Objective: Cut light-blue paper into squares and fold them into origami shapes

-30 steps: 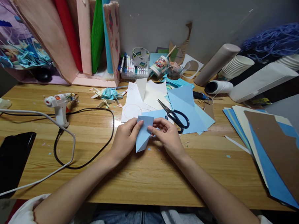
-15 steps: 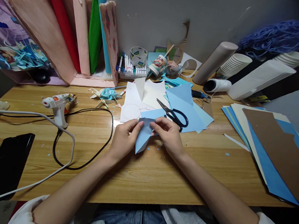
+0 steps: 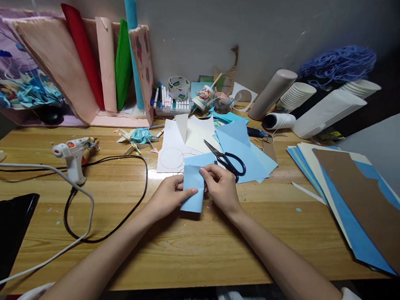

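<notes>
A small folded piece of light blue paper [image 3: 191,202] is held upright just above the table. My left hand [image 3: 168,193] pinches its left side, the thumb lying across the front. With thumb and fingers, my right hand [image 3: 222,186] grips the upper right edge; some of its fingertips are hidden behind the paper. Right behind the hands lie black-handled scissors [image 3: 235,165], blades pointing to the far left. They rest on blue paper sheets [image 3: 235,136]. White paper [image 3: 170,142] with a drawn circle lies beyond my left hand.
A white glue gun [image 3: 74,160] with a looping black cable stands on the left, near a black tablet-like object [image 3: 9,230]. Stacked coloured sheets [image 3: 350,196] lie on the right. Markers [image 3: 172,102], a tape roll [image 3: 179,87] and paper cups [image 3: 295,96] line the back.
The blue paper has gone from a tapering, pointed shape to a flat rectangle facing me. My left thumb now lies across its front. The camera view has shifted slightly.
</notes>
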Action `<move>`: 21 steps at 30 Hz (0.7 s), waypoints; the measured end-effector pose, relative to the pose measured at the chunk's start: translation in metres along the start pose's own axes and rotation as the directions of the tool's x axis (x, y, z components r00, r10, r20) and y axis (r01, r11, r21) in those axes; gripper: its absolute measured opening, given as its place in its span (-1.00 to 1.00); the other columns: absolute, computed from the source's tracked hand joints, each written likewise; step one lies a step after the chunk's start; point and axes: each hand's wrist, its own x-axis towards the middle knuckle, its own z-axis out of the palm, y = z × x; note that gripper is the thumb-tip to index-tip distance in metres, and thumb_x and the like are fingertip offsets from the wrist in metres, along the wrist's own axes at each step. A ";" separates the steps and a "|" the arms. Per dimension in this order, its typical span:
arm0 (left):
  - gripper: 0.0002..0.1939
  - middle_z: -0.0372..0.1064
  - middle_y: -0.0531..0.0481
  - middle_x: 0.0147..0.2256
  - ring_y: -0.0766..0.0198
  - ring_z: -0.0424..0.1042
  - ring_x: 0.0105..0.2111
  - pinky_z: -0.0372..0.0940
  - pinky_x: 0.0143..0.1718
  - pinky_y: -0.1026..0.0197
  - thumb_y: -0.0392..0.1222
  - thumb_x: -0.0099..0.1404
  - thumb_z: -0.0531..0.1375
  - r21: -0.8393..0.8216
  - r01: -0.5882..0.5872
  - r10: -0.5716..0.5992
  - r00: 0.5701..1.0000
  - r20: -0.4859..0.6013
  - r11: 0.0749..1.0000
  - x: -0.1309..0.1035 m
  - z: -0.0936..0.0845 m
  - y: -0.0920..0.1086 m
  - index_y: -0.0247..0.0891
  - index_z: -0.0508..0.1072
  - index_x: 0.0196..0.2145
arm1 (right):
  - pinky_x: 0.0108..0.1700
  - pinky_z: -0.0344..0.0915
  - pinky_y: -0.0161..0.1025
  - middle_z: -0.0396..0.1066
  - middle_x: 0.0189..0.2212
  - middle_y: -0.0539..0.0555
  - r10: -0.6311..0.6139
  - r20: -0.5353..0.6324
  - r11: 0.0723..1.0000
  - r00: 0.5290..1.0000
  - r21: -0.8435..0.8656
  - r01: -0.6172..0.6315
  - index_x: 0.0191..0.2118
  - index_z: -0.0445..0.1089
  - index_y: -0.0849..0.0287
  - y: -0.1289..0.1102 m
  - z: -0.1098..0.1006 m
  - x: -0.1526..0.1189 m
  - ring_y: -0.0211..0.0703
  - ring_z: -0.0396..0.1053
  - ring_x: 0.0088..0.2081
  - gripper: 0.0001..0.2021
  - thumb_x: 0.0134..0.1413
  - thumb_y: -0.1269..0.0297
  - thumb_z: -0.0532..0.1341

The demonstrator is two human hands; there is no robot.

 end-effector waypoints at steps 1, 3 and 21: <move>-0.73 0.36 0.07 -0.57 0.39 0.26 -0.60 0.12 -0.58 0.37 -0.13 0.03 0.26 0.000 0.006 -0.006 1.000 0.004 1.000 0.000 0.000 0.000 -0.35 0.42 -0.33 | -0.59 0.13 -0.35 0.21 -0.69 -0.07 0.011 0.000 1.000 1.000 -0.001 -0.011 -0.53 0.30 0.19 0.001 0.000 0.001 -0.32 0.18 -0.65 -0.75 0.06 0.15 0.13; -0.74 0.35 0.09 -0.59 0.43 0.23 -0.62 0.10 -0.58 0.38 -0.11 0.04 0.25 0.011 0.012 -0.012 1.000 -0.006 1.000 0.001 -0.001 0.000 -0.37 0.43 -0.36 | -0.60 0.13 -0.37 0.20 -0.71 -0.08 0.045 0.014 0.998 0.999 0.036 -0.046 -0.53 0.28 0.19 0.002 0.000 0.003 -0.34 0.17 -0.67 -0.73 0.06 0.12 0.13; -0.65 0.43 0.02 -0.54 0.33 0.35 -0.59 0.18 -0.57 0.34 -0.03 0.05 0.24 0.103 -0.045 0.059 0.988 -0.141 0.994 0.004 -0.013 -0.006 -0.33 0.35 -0.29 | -0.49 0.28 -0.35 0.31 -0.64 -0.08 0.155 0.305 0.949 0.940 0.218 -0.228 -0.51 0.19 0.17 0.006 -0.001 0.008 -0.31 0.31 -0.58 -0.72 -0.10 0.11 0.25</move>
